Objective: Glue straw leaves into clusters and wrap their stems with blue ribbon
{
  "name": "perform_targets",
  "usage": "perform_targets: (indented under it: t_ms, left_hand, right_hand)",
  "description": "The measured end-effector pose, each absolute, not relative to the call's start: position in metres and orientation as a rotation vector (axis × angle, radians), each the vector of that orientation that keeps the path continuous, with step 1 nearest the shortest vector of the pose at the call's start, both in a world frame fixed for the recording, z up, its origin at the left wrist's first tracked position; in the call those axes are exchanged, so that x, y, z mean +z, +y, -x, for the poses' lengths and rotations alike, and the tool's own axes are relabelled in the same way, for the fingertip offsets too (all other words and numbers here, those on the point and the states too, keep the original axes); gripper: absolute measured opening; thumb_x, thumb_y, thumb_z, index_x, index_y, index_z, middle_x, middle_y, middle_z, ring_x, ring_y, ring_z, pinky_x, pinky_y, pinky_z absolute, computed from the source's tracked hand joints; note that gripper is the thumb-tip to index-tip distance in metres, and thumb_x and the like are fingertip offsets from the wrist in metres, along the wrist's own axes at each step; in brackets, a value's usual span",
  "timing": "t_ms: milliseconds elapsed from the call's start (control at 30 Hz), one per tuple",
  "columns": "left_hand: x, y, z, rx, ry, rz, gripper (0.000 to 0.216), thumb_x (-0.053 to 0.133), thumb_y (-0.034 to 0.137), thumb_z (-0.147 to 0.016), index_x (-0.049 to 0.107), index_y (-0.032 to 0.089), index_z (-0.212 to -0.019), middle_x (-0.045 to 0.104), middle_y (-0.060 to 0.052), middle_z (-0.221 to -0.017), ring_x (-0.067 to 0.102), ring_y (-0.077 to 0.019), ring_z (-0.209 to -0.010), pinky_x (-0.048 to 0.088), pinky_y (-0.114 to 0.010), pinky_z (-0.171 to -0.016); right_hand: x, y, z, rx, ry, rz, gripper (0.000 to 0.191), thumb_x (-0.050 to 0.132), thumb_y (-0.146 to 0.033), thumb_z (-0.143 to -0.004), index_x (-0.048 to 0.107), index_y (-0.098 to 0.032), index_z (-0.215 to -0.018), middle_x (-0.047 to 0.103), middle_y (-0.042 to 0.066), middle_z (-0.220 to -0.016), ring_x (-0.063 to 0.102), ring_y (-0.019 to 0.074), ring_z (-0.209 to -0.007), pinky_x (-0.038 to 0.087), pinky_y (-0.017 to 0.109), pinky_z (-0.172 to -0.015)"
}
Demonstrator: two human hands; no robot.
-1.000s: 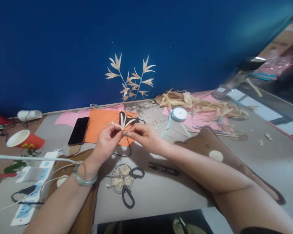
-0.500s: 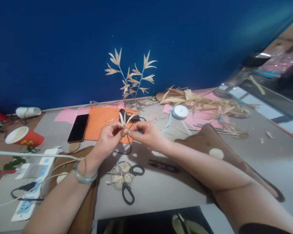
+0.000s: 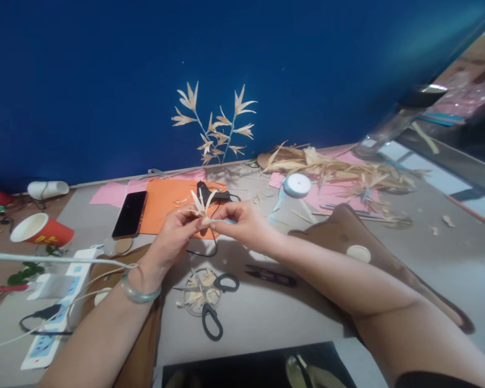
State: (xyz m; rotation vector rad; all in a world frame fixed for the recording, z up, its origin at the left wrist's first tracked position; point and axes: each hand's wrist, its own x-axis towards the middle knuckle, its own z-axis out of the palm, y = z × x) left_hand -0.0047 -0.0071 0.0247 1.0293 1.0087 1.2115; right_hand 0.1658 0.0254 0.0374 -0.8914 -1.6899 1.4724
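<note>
Between my two hands is a small pale husk flower (image 3: 202, 201), its narrow petals fanned upward. My left hand (image 3: 179, 230) pinches the flower's base. Just beside it, my right hand (image 3: 242, 222) is closed on a light-blue tape strip (image 3: 225, 220) at the flower's stem. A roll of blue tape (image 3: 297, 185) lies to the right, with a loose blue tail. Behind my hands rise finished husk flowers on blue-wrapped stems (image 3: 212, 129). Below my hands, black-handled scissors (image 3: 210, 304) rest across a round dish of pale scraps (image 3: 194, 302).
Thread snips (image 3: 270, 275) lie under my right forearm. A phone (image 3: 130, 214) and orange paper (image 3: 156, 196) are at left, near a red paper cup (image 3: 44, 229) and a power strip (image 3: 67, 307) with cables. Dried husks (image 3: 327, 164) are piled back right. A blue wall (image 3: 105, 81) closes the back.
The flower has tilted slightly left between my fingers, and my left hand has turned a little. Both hands keep their grip; the view has shifted slightly.
</note>
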Motion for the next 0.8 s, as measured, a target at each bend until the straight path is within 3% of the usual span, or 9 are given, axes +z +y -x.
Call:
perform_targets:
  t_ms: [167, 333, 433, 533, 667, 800]
  left_hand:
    - [0.025, -0.008, 0.006, 1.169, 0.87, -1.01, 0.022, 0.082, 0.03, -0.065, 0.072, 0.014, -0.077, 0.067, -0.003, -0.068, 0.062, -0.0125, -0.063, 0.05, -0.024, -0.062]
    - [0.026, -0.01, 0.009, 1.134, 0.798, -1.014, 0.016, 0.08, 0.03, -0.068, 0.075, 0.015, -0.073, 0.07, -0.006, -0.068, 0.063, -0.0131, -0.061, 0.052, -0.025, -0.061]
    - [0.026, -0.01, 0.008, 1.146, 0.8, -0.997, 0.016, 0.081, 0.03, -0.067, 0.075, 0.016, -0.068, 0.07, -0.005, -0.066, 0.063, -0.0119, -0.057, 0.052, -0.024, -0.059]
    - [0.025, -0.01, 0.007, 1.177, 0.847, -0.971, 0.016, 0.083, 0.03, -0.065, 0.076, 0.017, -0.068, 0.071, -0.004, -0.066, 0.062, -0.0117, -0.054, 0.053, -0.024, -0.057]
    - [0.024, -0.006, 0.01, 1.196, 0.927, -1.015, 0.016, 0.082, 0.031, -0.066, 0.075, 0.017, -0.069, 0.068, -0.003, -0.062, 0.063, -0.0124, -0.056, 0.054, -0.025, -0.058]
    - [0.025, -0.003, 0.016, 1.218, 1.041, -1.186, 0.017, 0.078, 0.031, -0.071, 0.073, 0.015, -0.069, 0.066, -0.003, -0.061, 0.063, -0.0122, -0.059, 0.054, -0.024, -0.061]
  right_hand:
    - [0.037, 0.028, -0.168, 1.726, -1.571, 0.849, 0.023, 0.078, -0.033, -0.067, 0.064, -0.014, -0.067, 0.068, 0.001, -0.07, 0.055, 0.0088, -0.062, 0.04, 0.022, -0.059]
    - [0.037, 0.028, -0.167, 1.934, -1.489, 0.84, 0.026, 0.076, -0.032, -0.067, 0.057, -0.015, -0.062, 0.062, -0.003, -0.059, 0.033, 0.0032, -0.044, 0.018, 0.021, -0.042]
    - [0.036, 0.029, -0.166, 2.019, -1.439, 0.84, 0.025, 0.075, -0.03, -0.066, 0.055, -0.016, -0.062, 0.063, -0.003, -0.058, 0.026, 0.0027, -0.041, 0.014, 0.022, -0.041]
    - [0.035, 0.029, -0.165, 1.961, -1.464, 0.842, 0.024, 0.076, -0.032, -0.067, 0.059, -0.016, -0.065, 0.065, -0.001, -0.062, 0.035, 0.0036, -0.044, 0.019, 0.021, -0.042]
    - [0.033, 0.029, -0.166, 1.752, -1.53, 0.855, 0.025, 0.077, -0.035, -0.067, 0.062, -0.015, -0.067, 0.067, 0.001, -0.069, 0.054, 0.0087, -0.06, 0.038, 0.023, -0.056]
    - [0.032, 0.03, -0.167, 1.638, -1.586, 0.864, 0.023, 0.073, -0.036, -0.071, 0.064, -0.015, -0.071, 0.069, 0.002, -0.075, 0.058, 0.0115, -0.067, 0.044, 0.025, -0.063]
